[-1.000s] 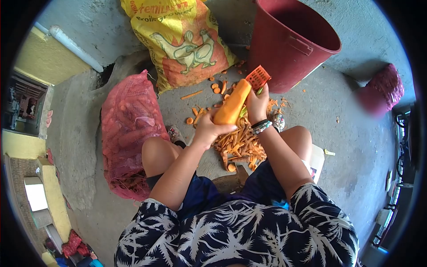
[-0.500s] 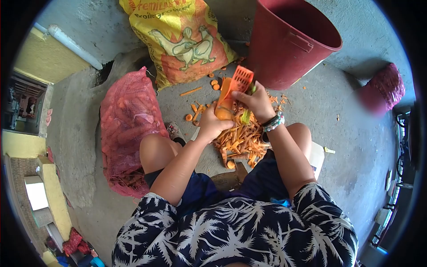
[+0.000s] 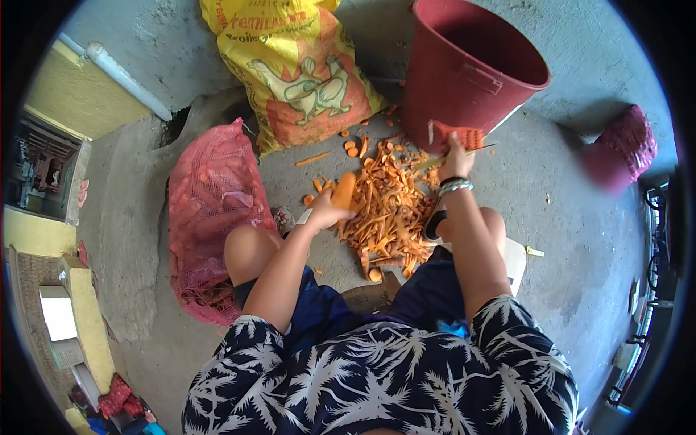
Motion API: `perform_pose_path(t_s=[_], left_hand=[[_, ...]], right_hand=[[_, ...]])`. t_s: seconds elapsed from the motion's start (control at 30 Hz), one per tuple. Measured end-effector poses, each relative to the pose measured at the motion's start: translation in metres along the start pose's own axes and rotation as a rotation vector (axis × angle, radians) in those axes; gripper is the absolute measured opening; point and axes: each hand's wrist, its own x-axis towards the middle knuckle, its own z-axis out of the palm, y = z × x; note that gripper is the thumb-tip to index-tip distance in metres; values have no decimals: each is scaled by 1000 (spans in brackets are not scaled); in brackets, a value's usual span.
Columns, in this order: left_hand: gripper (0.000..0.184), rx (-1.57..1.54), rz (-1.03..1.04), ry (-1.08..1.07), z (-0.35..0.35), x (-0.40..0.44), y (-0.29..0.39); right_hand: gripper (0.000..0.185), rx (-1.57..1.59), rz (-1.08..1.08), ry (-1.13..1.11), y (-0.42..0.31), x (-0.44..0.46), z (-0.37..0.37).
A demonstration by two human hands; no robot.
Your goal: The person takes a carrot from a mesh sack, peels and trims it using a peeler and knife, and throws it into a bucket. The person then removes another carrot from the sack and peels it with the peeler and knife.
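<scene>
My left hand [image 3: 328,213] is closed around a peeled carrot [image 3: 344,190], held upright at the left side of a heap of carrot peelings [image 3: 395,210]. Out to the right, my right hand [image 3: 456,161] grips an orange plastic peeler [image 3: 471,137] with a grid of holes, in front of the red bin. Held in that same hand is a knife with a yellow-green handle [image 3: 426,164]; its thin blade points right. Cut carrot ends lie at the heap's edges. The fingers of my right hand partly hide both tools.
A red mesh sack of carrots [image 3: 217,210] lies left of my knee. Behind the heap stand a yellow feed sack [image 3: 304,80] and a large red bin [image 3: 464,87]. A pinkish mesh sack [image 3: 627,141] sits against the right wall. Carrot scraps dot the concrete floor [image 3: 565,239].
My hands have moved apart. The right has swung right with the peeler and knife, away from the carrot; the left has drawn slightly left and down with the carrot, uncovering the heap.
</scene>
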Motion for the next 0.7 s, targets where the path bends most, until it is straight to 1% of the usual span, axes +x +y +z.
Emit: perform_pose_path(t_s=[0.03, 0.07, 0.1, 0.13, 0.2, 0.23, 0.27, 0.3, 0.33, 0.37, 0.4, 0.43, 0.47, 0.5, 0.53, 0.6, 0.63, 0.67, 0.7], left_hand=[[65, 0, 16, 7, 1, 10, -6], [59, 71, -79, -41, 2, 18, -12], [54, 141, -178, -88, 4, 21, -10], [54, 142, -168, -80, 1, 22, 2], [45, 34, -85, -224, -12, 26, 51], [37, -37, 41, -187, -22, 15, 95], [39, -63, 220, -205, -35, 17, 131], [43, -174, 383, -167, -45, -2, 175], [57, -184, 694, 37, -48, 0, 205], [70, -353, 719, 103, -52, -28, 239], [78, -416, 924, 151, -57, -31, 257], [74, -367, 1023, 228, -64, -38, 270], [69, -388, 1072, 214, -68, -48, 272], [63, -355, 1073, 207, -70, -60, 266], [58, -323, 1070, 203, -73, -72, 254], [48, -150, 993, 272, -88, -81, 203], [37, -167, 965, 369, -97, -92, 170], [29, -195, 944, 526, -113, -79, 117], [26, -508, 622, 601, -138, -106, 26]], right_hand=[[19, -92, 19, 7, 9, -5, -7], [21, -186, 39, 15, 23, -7, -18], [26, -238, 27, 56, 51, -3, -36], [31, -289, 17, 99, 70, -2, -49], [37, -431, 144, 166, 68, -22, -56], [33, -462, 179, 193, 59, -34, -53], [33, -459, 178, 193, 49, -43, -49], [31, -513, 162, 166, 40, -51, -47], [28, -568, 145, 137, 34, -55, -45], [23, -498, 111, 96, 43, -50, -51], [23, -494, 107, 94, 45, -47, -54], [23, -508, 111, 71, 47, -45, -56], [23, -522, 115, 47, 48, -42, -58], [23, -497, 132, 11, 50, -39, -61], [23, -476, 177, 32, 27, -54, -50], [22, -509, 163, -11, 34, -50, -57], [23, -488, 192, -40, 36, -49, -61], [26, -526, 167, -55, 45, -45, -66], [28, -591, 197, -73, 53, -48, -68]])
